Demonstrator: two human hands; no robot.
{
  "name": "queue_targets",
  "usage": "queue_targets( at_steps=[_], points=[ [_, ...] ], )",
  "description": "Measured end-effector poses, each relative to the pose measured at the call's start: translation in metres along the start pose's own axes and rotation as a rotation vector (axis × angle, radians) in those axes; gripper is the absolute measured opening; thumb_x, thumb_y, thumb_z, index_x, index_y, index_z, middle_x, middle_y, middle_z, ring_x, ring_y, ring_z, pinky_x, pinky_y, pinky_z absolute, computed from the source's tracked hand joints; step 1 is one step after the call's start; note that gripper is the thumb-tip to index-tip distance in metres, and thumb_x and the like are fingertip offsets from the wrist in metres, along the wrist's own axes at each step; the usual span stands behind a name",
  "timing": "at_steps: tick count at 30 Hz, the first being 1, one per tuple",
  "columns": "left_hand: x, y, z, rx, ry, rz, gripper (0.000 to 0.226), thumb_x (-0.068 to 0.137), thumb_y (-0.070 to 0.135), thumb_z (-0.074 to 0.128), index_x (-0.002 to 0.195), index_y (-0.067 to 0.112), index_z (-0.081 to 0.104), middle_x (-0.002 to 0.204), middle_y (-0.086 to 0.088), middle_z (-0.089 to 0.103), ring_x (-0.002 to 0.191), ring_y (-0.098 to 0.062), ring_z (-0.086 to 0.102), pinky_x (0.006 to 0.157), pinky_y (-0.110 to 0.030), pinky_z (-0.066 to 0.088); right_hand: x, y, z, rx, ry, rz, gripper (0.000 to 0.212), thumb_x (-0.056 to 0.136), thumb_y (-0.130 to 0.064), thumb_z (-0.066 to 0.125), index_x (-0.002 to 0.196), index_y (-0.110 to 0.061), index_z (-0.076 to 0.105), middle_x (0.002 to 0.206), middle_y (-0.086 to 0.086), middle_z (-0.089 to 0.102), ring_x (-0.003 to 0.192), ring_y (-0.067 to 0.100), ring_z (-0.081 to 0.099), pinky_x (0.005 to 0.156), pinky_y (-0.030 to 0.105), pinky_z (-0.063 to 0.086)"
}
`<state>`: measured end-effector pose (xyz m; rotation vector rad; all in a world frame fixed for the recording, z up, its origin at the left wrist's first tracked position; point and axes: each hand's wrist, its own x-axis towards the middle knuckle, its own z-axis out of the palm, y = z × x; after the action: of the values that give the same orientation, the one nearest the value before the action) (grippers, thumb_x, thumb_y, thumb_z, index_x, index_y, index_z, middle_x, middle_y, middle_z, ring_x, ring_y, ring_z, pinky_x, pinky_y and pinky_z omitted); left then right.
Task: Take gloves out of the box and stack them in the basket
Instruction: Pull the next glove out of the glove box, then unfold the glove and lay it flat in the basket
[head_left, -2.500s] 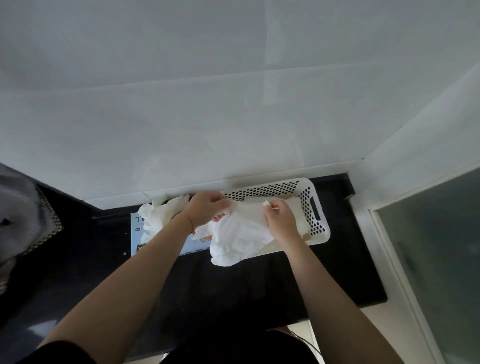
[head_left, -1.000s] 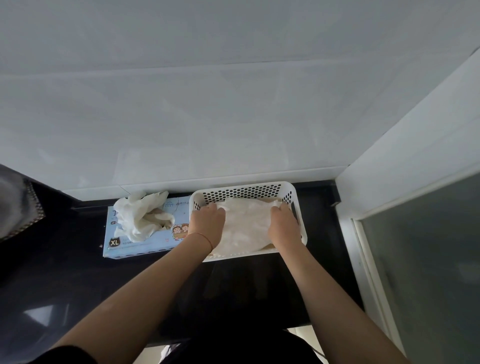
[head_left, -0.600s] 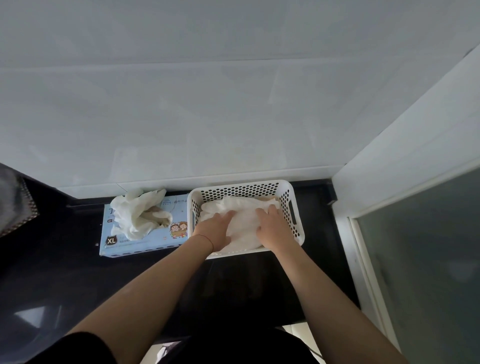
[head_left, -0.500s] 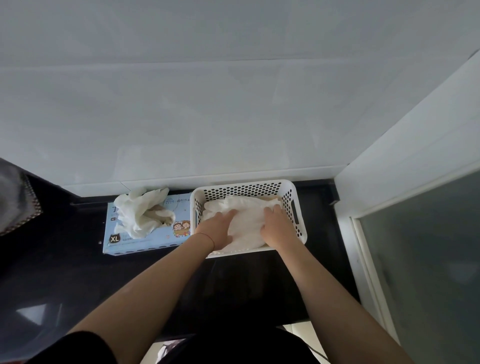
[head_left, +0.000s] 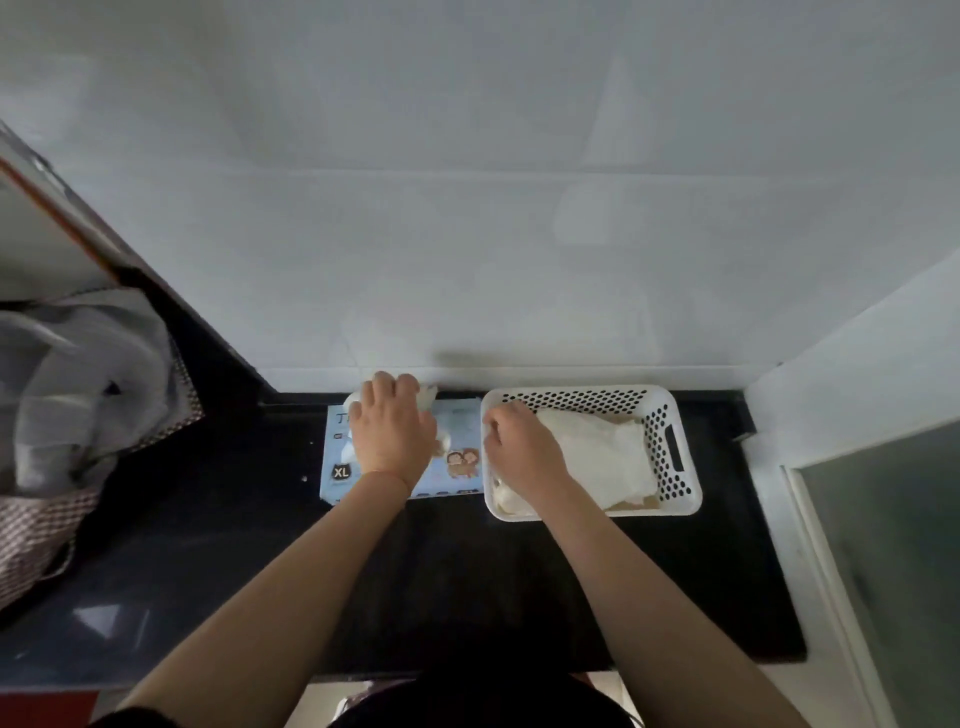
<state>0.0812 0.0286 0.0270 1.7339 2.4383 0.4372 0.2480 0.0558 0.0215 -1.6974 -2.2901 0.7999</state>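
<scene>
Your left hand (head_left: 392, 434) is curled down over the crumpled white gloves (head_left: 428, 400) poking from the top of the box (head_left: 457, 457), and seems to be gripping them, so the next glove lies directly beneath your palm and must travel right, across the box's long side, to the basket (head_left: 670, 457) touching it. Your right hand (head_left: 522, 452), fingers loosely bent, rests at the basket's near-left corner on the stack (head_left: 608, 457), though a real grip can't be confirmed. The gloves are thin, limp film; the box is glossy card; the basket is rigid perforated plastic.
</scene>
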Motion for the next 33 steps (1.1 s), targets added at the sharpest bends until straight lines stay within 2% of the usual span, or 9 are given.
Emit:
queue_targets(
  at_steps=[3,6,9,12,17,23,27,30,33],
  points=[
    [0.007,-0.034,-0.016,-0.019,-0.168,-0.161,0.027,0.086,0.026,0.060,0.105,0.011,0.051,0.100,-0.007,0.055,0.088,-0.028,0.057,0.066,-0.036,0.043,0.002,-0.027,0.016,0.020,-0.049,0.018,0.019,0.096,-0.014,0.046,0.108,-0.009,0.060,0.110,0.006,0.052,0.093,0.025,0.057,0.076,0.034,0.045],
    [0.014,-0.059,-0.025,-0.096,-0.337,-0.219,0.016,0.091,0.029,0.054,0.089,0.014,0.059,0.085,-0.002,0.064,0.074,-0.023,0.061,0.057,-0.030,0.043,0.000,-0.048,0.025,0.040,-0.070,0.048,0.018,0.097,-0.016,0.045,0.106,-0.011,0.060,0.111,0.005,0.053,0.095,0.023,0.057,0.082,0.038,0.049],
    [0.014,-0.068,-0.032,-0.232,-0.301,-0.164,0.027,0.093,0.024,0.050,0.068,0.015,0.054,0.065,-0.002,0.057,0.057,-0.023,0.054,0.051,-0.031,0.042,-0.001,-0.055,0.027,0.035,-0.055,0.068,0.018,0.098,-0.018,0.045,0.105,-0.012,0.061,0.109,0.002,0.053,0.092,0.020,0.058,0.083,0.036,0.050],
    [0.017,-0.074,-0.039,-0.356,-0.244,-0.103,0.029,0.093,0.025,0.051,0.071,0.010,0.061,0.067,-0.006,0.064,0.063,-0.030,0.062,0.058,-0.041,0.053,-0.002,-0.065,0.024,0.067,-0.020,0.089,0.020,0.098,-0.018,0.045,0.097,-0.013,0.064,0.103,0.002,0.056,0.080,0.018,0.061,0.075,0.034,0.051],
    [0.028,-0.068,-0.062,-0.518,-0.223,-0.056,0.014,0.091,0.027,0.064,0.081,0.019,0.070,0.074,0.011,0.066,0.073,-0.009,0.061,0.063,-0.015,0.043,0.001,-0.081,0.016,0.229,0.043,0.156,0.020,0.094,-0.015,0.049,0.102,-0.014,0.067,0.098,-0.001,0.059,0.087,0.019,0.060,0.076,0.039,0.055],
    [0.036,-0.052,-0.086,-0.795,-0.266,-0.097,0.014,0.087,0.028,0.071,0.080,0.016,0.071,0.062,0.005,0.065,0.048,0.003,0.055,0.049,-0.014,0.041,0.001,-0.094,0.010,0.291,-0.017,0.114,0.025,0.081,-0.025,0.072,0.100,-0.015,0.060,0.095,-0.004,0.055,0.085,0.011,0.053,0.070,0.030,0.047],
    [0.038,-0.056,-0.086,-0.774,-0.221,-0.142,0.015,0.088,0.029,0.069,0.080,0.017,0.071,0.063,0.006,0.065,0.056,-0.005,0.059,0.055,-0.020,0.043,0.001,-0.092,0.008,0.246,0.053,0.214,0.013,0.081,-0.019,0.063,0.083,-0.008,0.058,0.073,0.000,0.055,0.069,0.020,0.052,0.060,0.032,0.040],
    [0.040,-0.066,-0.080,-0.707,-0.180,-0.222,0.014,0.089,0.029,0.065,0.081,0.018,0.068,0.071,0.004,0.067,0.070,-0.016,0.064,0.060,-0.025,0.046,-0.004,-0.085,0.002,0.249,0.089,0.273,0.008,0.084,-0.015,0.058,0.091,-0.016,0.063,0.086,-0.005,0.063,0.081,0.019,0.058,0.065,0.032,0.047],
    [0.041,-0.073,-0.077,-0.637,-0.204,-0.266,0.014,0.090,0.028,0.061,0.084,0.017,0.066,0.075,0.000,0.067,0.069,-0.018,0.062,0.056,-0.025,0.044,-0.006,-0.078,-0.004,0.288,0.111,0.277,0.016,0.091,-0.015,0.058,0.105,-0.016,0.065,0.091,-0.003,0.062,0.085,0.017,0.059,0.064,0.024,0.039]
  ],
)
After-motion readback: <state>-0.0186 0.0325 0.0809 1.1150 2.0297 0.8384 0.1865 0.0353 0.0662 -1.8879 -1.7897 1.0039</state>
